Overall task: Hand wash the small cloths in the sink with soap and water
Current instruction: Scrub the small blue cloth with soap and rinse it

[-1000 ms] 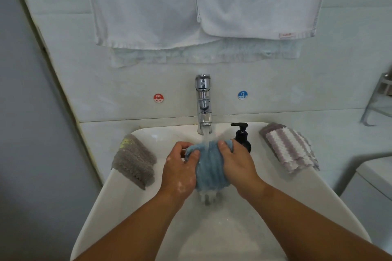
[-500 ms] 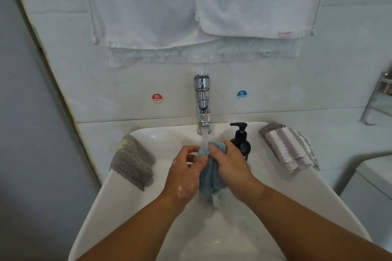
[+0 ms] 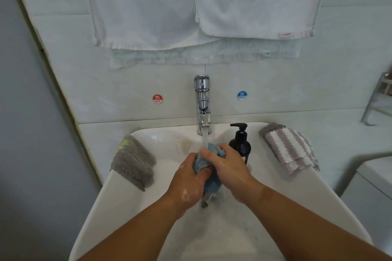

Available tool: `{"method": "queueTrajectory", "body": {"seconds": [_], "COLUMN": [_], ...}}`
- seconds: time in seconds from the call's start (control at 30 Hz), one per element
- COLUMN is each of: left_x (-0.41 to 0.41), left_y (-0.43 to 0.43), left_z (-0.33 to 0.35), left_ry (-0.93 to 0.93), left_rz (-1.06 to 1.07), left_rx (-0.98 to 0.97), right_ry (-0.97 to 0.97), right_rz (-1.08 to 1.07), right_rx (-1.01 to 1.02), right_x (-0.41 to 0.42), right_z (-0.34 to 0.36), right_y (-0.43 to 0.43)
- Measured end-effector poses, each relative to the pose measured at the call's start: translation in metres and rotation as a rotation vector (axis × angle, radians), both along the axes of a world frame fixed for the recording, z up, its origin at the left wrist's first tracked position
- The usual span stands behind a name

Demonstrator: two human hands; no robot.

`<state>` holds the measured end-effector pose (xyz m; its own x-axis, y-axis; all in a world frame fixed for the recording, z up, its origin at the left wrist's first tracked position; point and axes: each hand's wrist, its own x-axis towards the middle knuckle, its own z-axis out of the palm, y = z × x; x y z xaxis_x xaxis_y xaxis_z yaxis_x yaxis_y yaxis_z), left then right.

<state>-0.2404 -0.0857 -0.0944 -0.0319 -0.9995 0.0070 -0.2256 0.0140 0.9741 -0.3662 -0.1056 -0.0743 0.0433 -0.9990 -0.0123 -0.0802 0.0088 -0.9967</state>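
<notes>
Over sink (image 3: 131, 207), gripping blue cloth (image 3: 212, 183) under tap (image 3: 203, 101) with left hand (image 3: 187, 180), right hand (image 3: 230, 170) fingers.
Awaiting washing, apparently: grey cloth (image 3: 133, 161), striped cloth (image 3: 288, 148).

The left forearm (image 3: 135, 233) and right forearm (image 3: 307, 218) are bare right to the near edge. Pale soap foam patches dot the back of the left hand (image 3: 188, 182); small wet beads glisten on the right hand (image 3: 229, 169).
</notes>
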Motion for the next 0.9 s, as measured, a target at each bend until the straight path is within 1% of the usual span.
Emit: {"method": "queueTrajectory", "body": {"seconds": [0.1,0.17,0.23,0.33,0.4,0.43,0.5,0.6,0.7,0.8,0.9], "left_x": [0.002,0.003,0.004,0.002,0.001,0.001,0.003,0.006,0.009,0.01,0.005], "left_y": [-0.001,-0.002,-0.001,0.001,0.001,0.0,-0.003,-0.007,-0.008,-0.005,-0.004], "left_z": [0.002,0.003,0.005,0.009,0.011,0.011,0.01,0.005,0.002,0.003,0.006], "left_ry": [0.041,0.106,0.199,0.348,0.448,0.48,0.453,0.325,0.2,0.21,0.353], "left_rz": [0.022,0.039,0.018,-0.07,-0.06,-0.019,0.1,0.216,0.259,0.253,0.186], "left_rx": [-0.007,0.022,0.092,0.231,0.257,0.242,0.178,0.046,-0.087,-0.161,-0.093], "right_ry": [0.007,-0.007,-0.05,-0.06,-0.061,-0.058,-0.009,0.108,0.096,-0.001,-0.103], "right_rz": [-0.039,-0.048,-0.043,-0.048,-0.053,-0.062,-0.079,-0.038,0.065,0.074,0.009], "right_rx": [-0.061,-0.112,-0.159,-0.184,-0.171,-0.159,-0.138,-0.128,-0.088,-0.114,-0.146], "right_x": [-0.002,-0.004,-0.004,-0.004,-0.005,-0.005,-0.007,-0.005,0.001,0.003,0.001], "right_z": [-0.001,0.001,0.002,0.002,0.002,0.002,0.002,0.0,-0.003,-0.002,0.0], "right_y": [-0.002,-0.001,-0.001,-0.001,-0.002,-0.002,-0.002,-0.001,0.002,0.003,0.003]}}
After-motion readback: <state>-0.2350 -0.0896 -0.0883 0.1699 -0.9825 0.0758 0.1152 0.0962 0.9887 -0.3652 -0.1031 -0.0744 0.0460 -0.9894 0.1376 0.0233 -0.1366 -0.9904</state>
